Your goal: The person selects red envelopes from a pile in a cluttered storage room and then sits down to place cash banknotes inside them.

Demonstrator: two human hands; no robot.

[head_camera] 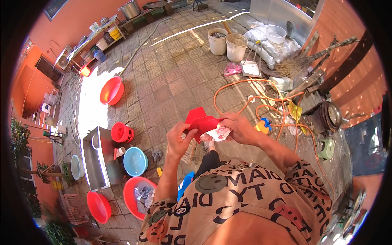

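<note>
My left hand pinches the left side of a red paper envelope between thumb and fingers, with its flap raised at the top. On the other side, my right hand grips a small bundle of pinkish banknotes at the envelope's right end. The notes lie partly against the envelope; how far they reach inside it is hidden. Both hands are in front of my body, above the paved ground.
Left of me are a steel sink, a red bucket, a light-blue basin and a red basin holding plastic bags. An orange hose loops over the paving at right. White buckets and filled sacks stand farther off.
</note>
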